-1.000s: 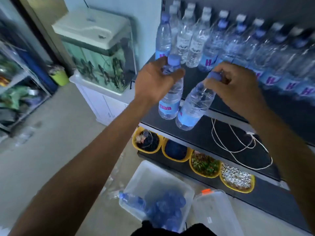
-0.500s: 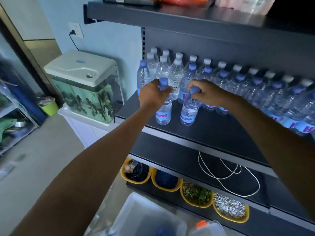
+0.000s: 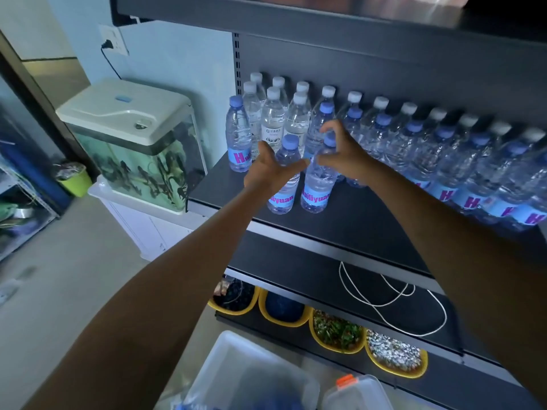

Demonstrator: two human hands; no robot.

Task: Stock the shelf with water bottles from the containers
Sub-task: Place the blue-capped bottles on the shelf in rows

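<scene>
**Two bottles upright on the shelf, hands spread at their necks**
The left hand [image 3: 270, 173] and right hand [image 3: 344, 156] are both uncurled, with fingers splayed around the necks of the left bottle [image 3: 282, 199] and right bottle [image 3: 316, 190]. Whether they touch cannot be told. The two bottles stand side by side near the front edge of the shelf [image 3: 370, 223], at centre frame, ahead of the bottle rows [image 3: 444, 161].

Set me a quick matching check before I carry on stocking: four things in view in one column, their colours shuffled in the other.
Things:
1. front bottle caps
2. cord on the lower shelf
3. bowls
4. pot beside the fish tank

Colours:
a. yellow
b. green
c. blue
d. white

Pairs: 1-c; 2-d; 3-a; 4-b
</scene>
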